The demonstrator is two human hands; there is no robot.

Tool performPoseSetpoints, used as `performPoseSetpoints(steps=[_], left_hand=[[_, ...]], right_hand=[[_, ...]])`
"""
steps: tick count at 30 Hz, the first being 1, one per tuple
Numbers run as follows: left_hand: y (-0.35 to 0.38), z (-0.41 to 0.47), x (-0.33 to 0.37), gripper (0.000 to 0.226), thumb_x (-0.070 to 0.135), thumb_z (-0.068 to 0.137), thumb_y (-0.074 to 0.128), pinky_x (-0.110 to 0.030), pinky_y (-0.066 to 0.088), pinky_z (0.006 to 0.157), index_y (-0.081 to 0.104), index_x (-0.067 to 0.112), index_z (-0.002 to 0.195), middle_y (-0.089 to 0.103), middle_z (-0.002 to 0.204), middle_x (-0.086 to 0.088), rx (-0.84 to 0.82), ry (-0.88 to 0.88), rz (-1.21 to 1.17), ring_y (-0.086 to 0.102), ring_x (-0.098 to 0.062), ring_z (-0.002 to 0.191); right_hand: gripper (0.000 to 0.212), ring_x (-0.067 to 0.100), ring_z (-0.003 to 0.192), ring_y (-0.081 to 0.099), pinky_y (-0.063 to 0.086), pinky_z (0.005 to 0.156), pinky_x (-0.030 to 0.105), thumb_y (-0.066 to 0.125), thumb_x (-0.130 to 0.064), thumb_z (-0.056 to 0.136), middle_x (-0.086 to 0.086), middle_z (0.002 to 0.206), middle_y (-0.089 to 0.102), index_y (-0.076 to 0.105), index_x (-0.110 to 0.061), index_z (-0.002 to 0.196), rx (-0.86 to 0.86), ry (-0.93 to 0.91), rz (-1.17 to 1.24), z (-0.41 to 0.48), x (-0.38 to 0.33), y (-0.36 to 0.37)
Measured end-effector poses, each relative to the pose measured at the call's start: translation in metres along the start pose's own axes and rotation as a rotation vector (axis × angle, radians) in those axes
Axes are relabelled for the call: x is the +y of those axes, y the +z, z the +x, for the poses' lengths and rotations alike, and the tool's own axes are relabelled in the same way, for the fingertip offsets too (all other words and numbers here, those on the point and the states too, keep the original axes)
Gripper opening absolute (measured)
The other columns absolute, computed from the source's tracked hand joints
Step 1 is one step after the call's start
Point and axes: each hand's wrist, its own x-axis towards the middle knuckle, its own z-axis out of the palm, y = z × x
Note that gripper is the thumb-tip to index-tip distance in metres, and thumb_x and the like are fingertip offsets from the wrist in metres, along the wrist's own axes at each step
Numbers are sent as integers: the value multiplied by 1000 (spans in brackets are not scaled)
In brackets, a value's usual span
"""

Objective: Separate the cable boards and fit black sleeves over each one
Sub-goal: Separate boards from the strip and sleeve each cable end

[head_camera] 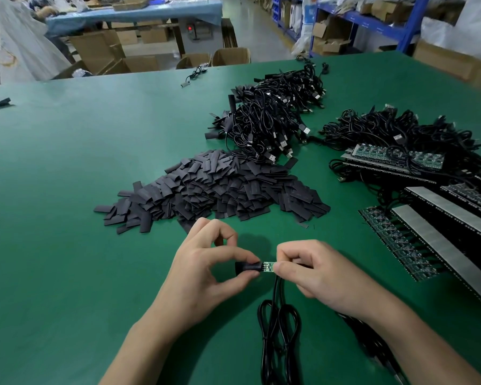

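My left hand (206, 265) pinches a black sleeve (247, 267) between thumb and fingers. Its open end meets the left end of a small green cable board (268, 266). My right hand (314, 269) pinches the board's right end, and the board's black cable (275, 323) hangs down in loops toward the table's near edge. A big pile of loose black sleeves (220, 190) lies just beyond my hands. Strips of joined boards with cables (417, 229) lie to the right.
A heap of sleeved cables (275, 115) sits behind the sleeve pile on the green table (81, 190). Another cable lies at the near right (372, 343). Cardboard boxes, a blue bench and blue shelving stand beyond the far edge; a person in white is at far left.
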Motion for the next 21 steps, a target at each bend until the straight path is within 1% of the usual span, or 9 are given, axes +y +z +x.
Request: performPoseSetpoints(steps=[2,5,7,9,12,14,18,21], left_hand=[[0,0,-1,17,43,84,76,-27,43,81,81,30,93,48,93,11,-3,-1,5,49,-18,93],[1,-1,-3,17,43,83,76,-25,43,88,81,30,94,52,100,9,-2,-3,11,53,-17,100],[3,-2,-3,16,41,83,78,-22,44,91,81,30,95,57,109,8,10,-20,-20,59,-14,105],[3,-3,-2,14,34,83,81,-22,49,91,81,27,96,63,113,7,15,-38,-105,66,-11,104],[5,-3,0,12,26,86,82,-25,55,82,81,23,98,70,104,11,-1,-25,-152,70,-10,91],[4,-3,-1,14,20,86,83,-29,57,76,81,22,99,72,97,12,-29,-35,-169,70,-11,85],[2,-2,-2,15,20,86,82,-24,56,76,81,23,101,73,94,12,-54,-35,-199,71,-11,82],[3,-3,-2,15,22,87,81,-27,57,76,81,23,102,73,95,12,-66,-38,-205,71,-11,83]], right_hand=[[38,7,50,29,25,55,34,55,-50,92,-12,51,36,48,-19,70,-3,1,-5,0,0,0],[37,7,49,28,24,54,32,59,-37,101,-12,51,36,47,-19,70,-5,12,-20,-1,1,-1],[37,6,49,28,24,53,32,59,-34,102,-12,51,35,47,-21,69,-5,19,-28,-1,1,-2],[37,7,49,28,24,53,32,58,-37,101,-11,51,35,46,-21,69,-10,12,-30,-1,0,-2],[37,9,52,29,25,55,34,58,-38,100,-11,53,35,46,-20,70,-15,8,-36,-2,-1,-2],[38,8,51,30,25,54,32,59,-37,100,-11,53,36,46,-18,70,-18,9,-46,-2,-1,-2],[39,6,50,28,23,52,30,58,-36,102,-12,52,35,45,-16,72,-17,12,-33,-2,0,-3],[39,6,50,27,23,51,29,58,-35,103,-13,52,34,45,-15,72,-23,14,-29,-2,0,-4]])
